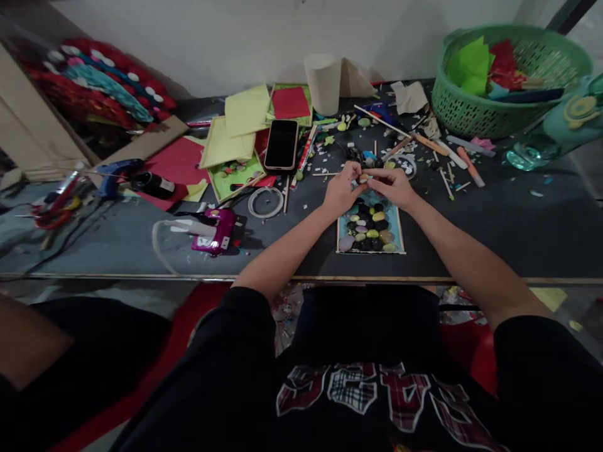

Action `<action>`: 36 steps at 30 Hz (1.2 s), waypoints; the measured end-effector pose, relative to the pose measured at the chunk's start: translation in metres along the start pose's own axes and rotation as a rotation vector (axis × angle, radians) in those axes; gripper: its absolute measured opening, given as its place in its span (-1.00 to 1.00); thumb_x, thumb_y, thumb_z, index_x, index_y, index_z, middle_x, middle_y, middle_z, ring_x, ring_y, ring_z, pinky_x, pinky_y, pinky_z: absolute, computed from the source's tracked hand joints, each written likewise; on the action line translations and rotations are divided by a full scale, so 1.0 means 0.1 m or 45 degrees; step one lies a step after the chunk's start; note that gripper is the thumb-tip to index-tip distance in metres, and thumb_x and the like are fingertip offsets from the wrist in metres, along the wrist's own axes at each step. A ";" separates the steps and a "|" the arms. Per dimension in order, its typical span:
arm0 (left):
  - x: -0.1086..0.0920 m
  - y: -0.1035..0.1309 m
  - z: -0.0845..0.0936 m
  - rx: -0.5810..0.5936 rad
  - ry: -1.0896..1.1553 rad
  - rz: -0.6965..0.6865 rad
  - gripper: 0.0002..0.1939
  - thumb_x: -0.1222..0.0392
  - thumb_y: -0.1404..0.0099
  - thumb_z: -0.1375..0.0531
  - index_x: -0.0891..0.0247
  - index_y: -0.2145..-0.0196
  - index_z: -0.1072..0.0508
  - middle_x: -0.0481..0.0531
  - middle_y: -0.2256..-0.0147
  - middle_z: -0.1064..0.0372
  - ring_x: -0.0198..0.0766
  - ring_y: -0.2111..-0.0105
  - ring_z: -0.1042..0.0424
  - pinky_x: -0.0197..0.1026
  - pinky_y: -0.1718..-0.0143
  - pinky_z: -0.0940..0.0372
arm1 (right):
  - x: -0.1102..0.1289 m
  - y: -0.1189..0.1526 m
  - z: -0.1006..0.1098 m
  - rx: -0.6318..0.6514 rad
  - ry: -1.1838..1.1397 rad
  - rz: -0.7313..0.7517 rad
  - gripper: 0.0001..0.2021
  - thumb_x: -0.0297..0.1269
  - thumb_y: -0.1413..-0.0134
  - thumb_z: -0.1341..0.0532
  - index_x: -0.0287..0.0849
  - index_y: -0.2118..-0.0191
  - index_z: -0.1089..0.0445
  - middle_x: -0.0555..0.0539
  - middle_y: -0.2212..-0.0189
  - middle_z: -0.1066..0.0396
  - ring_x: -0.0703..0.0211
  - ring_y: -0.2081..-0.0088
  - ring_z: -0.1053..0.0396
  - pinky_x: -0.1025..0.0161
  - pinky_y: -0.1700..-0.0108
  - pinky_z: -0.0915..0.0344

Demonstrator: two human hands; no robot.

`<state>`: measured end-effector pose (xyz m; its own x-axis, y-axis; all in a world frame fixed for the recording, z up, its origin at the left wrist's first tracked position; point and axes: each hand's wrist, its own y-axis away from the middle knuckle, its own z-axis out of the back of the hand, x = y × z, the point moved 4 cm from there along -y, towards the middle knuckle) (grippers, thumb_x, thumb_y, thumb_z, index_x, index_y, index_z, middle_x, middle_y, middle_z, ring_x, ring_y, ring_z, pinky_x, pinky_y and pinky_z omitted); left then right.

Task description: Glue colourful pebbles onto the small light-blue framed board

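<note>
My left hand (345, 187) and my right hand (393, 187) meet above the far end of a light-blue panel (396, 232) with a thin pale frame. Between their fingertips is a small orange-yellow piece (364, 179), pinched from both sides; it looks like a pebble. Black, yellow, green and purple pebbles (372, 233) cover much of the panel. The hands hide the panel's far edge. More dark pebbles lie just beyond the fingers.
A phone (281, 145) lies left of the hands, with a tape ring (266, 202) and a purple power adapter (215, 231) nearer. Sticks and markers (470, 166) lie right, by a green basket (499, 116) and bottle (572, 119). Another person's arm (31, 336) is at lower left.
</note>
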<state>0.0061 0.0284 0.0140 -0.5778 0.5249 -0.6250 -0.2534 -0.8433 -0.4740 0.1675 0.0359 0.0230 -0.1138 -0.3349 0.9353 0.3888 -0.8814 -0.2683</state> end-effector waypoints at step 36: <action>0.54 -0.23 0.02 -0.328 0.125 0.176 -0.78 0.02 -0.45 -0.11 0.20 0.14 -0.44 0.08 0.24 -0.50 -0.21 0.26 -0.49 -0.10 0.13 -0.40 | -0.07 -0.32 0.08 -0.487 0.541 0.111 -0.46 0.39 -0.18 -0.07 -0.06 0.30 -0.29 -0.01 0.56 -0.30 0.16 0.50 -0.24 0.08 0.29 -0.30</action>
<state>-0.0203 0.0761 -0.0075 -0.5125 0.4262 -0.7455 0.0348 -0.8571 -0.5139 0.1629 0.0689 0.0265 -0.4842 -0.4465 0.7524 0.0639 -0.8757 -0.4786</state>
